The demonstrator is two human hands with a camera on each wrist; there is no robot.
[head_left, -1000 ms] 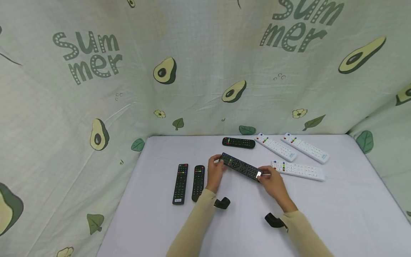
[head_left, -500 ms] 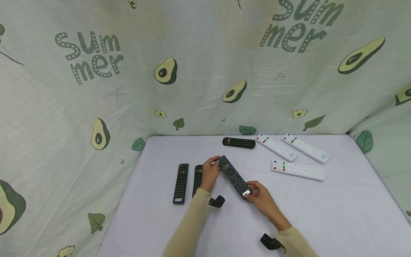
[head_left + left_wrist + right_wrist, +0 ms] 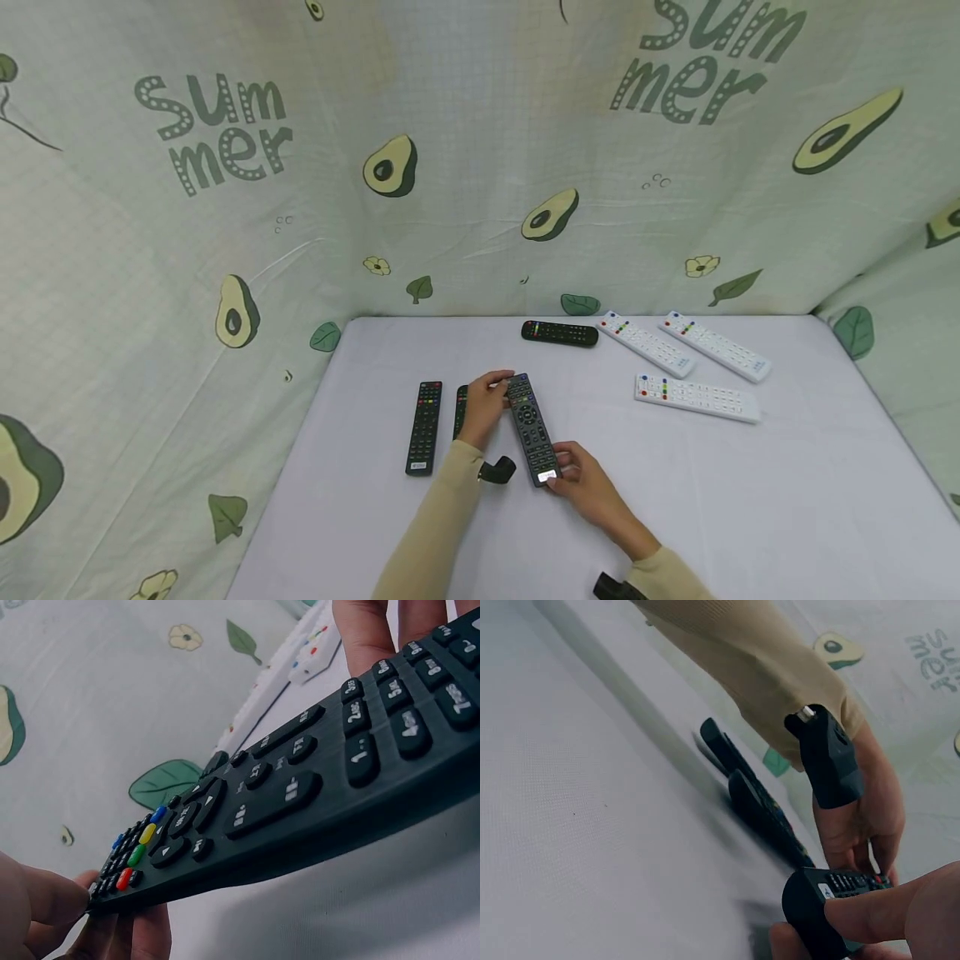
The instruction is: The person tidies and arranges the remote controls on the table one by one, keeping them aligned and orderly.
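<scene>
Remote (image 3: 532,429), head view: far end pinched by left hand (image 3: 483,408), near end by right hand (image 3: 588,485) — open tablecloth (image 3: 690,487) to its right.
Buttons (image 3: 362,759), left wrist view: on a probably light, stiff body (best gripped along its sides).
Sticker (image 3: 826,891), right wrist view: beside right thumb; another black remote (image 3: 761,811) just left of left hand.

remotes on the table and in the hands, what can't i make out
Head view: lower part of the black remote beside the left hand, hidden by hand and sleeve.
Head view: labels on the nearest white remote, too small.
Left wrist view: bottom end of the held remote, cut off by right edge.
Right wrist view: some of its keys, hidden by the right hand.
</scene>
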